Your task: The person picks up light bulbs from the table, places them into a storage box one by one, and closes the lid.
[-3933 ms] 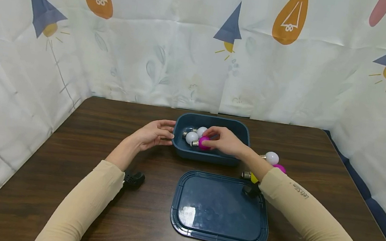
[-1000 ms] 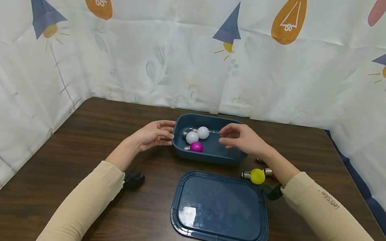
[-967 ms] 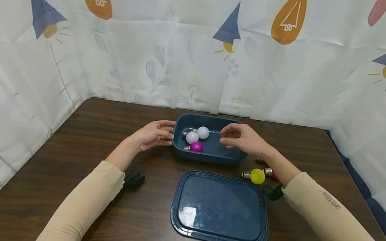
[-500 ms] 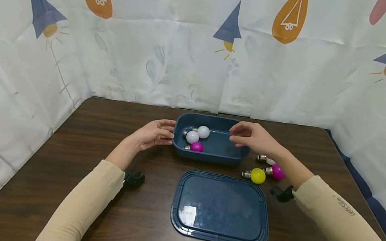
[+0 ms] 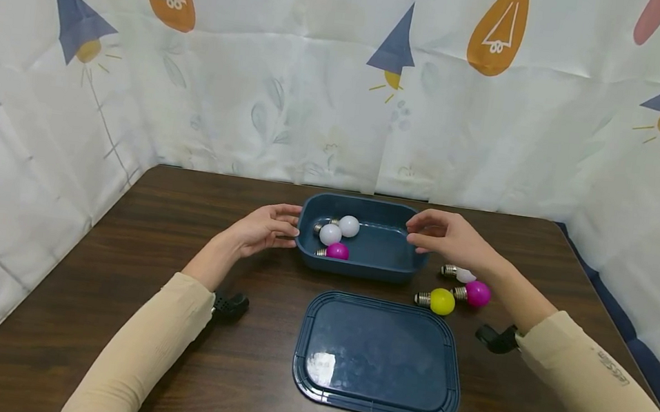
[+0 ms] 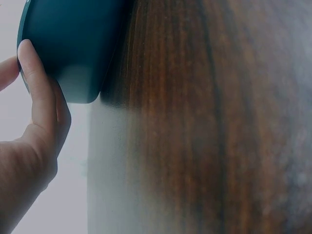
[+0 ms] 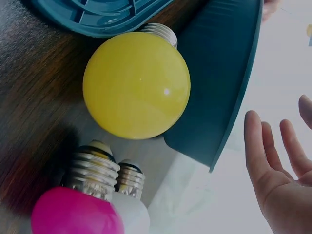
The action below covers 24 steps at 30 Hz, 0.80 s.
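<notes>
My left hand [image 5: 266, 229] touches the left end of a dark blue plastic box [image 5: 359, 270], its fingertips on the rim. Inside the box lie two white light bulbs [image 5: 330, 234] and a magenta light bulb [image 5: 338, 251], all toward the left. Above the box's right end hovers my right hand [image 5: 451, 239], fingers loosely bent and holding nothing, as the right wrist view [image 7: 287, 170] also shows. On the table to the right rest a yellow light bulb [image 5: 442, 301], another magenta bulb [image 5: 477, 294] and a white bulb [image 5: 463, 275] partly hidden by my right hand.
A dark blue lid [image 5: 379, 358] lies flat on the brown wooden table [image 5: 207, 378] in front of the box. A patterned curtain [image 5: 315, 127] hangs behind the table. Both wrists carry black straps [image 5: 497, 339].
Earlier my right hand held the magenta bulb inside the box; it has let go, leaving the bulb there. The hand has since drifted right, uncovering the loose bulbs. My left hand stays put.
</notes>
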Tool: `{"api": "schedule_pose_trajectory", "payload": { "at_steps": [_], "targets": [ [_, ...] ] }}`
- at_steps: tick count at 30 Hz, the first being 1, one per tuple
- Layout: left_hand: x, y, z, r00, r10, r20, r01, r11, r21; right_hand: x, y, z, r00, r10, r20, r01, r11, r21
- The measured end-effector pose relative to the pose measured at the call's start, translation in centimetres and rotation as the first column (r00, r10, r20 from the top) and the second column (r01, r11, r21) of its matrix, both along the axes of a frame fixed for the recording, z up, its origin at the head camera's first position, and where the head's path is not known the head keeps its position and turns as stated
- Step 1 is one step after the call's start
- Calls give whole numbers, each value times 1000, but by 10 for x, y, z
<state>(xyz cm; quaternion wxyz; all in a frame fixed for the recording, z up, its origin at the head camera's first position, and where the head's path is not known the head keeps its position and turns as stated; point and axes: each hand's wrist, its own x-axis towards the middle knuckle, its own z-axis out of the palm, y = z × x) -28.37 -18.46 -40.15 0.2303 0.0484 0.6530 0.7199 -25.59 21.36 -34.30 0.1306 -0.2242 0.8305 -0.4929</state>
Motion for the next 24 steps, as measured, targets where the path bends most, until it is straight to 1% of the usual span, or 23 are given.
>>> {"api": "schedule_pose_trajectory", "payload": {
  "at_steps": [3,7,24],
  "targets": [
    [1,0,1,1000,2,3,-2,1000,1,2,4,1,1000,-19,19,19,1000,-9],
    [1,1,1,1000,2,7,-2,1000,-4,6,9,1,999,-29,20,30,1000,-6],
    [1,0,0,1000,1,3,-1,1000,5,26,30,6,997,-71,-16,72,996,49]
  ]
}}
